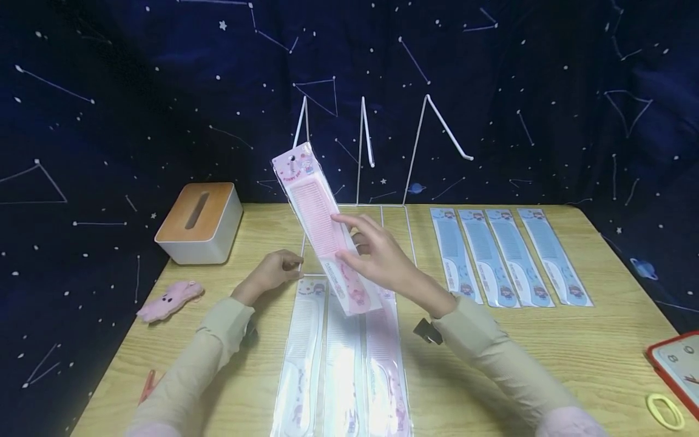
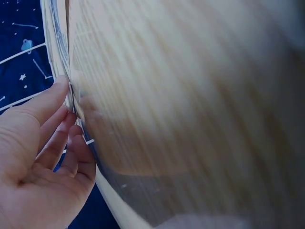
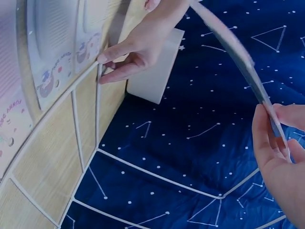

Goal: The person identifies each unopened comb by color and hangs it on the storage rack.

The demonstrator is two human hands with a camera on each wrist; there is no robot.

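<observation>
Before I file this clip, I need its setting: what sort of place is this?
Probably an indoor tabletop arranged for filming or display: a dark, star-patterned backdrop behind a wooden table, with packaged combs and a white wire rack.

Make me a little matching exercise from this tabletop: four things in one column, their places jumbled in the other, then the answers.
Things:
1. Raised pink comb pack
2. Wood-topped box
3. Blue comb packs
4. Pink plush toy

Places:
A. Flat in a row on the table's right side
B. Lying on the table, nearer the camera than the box
C. Held in the right hand
D. At the table's back left corner

Pairs: 1-C, 2-D, 3-A, 4-B.
</observation>
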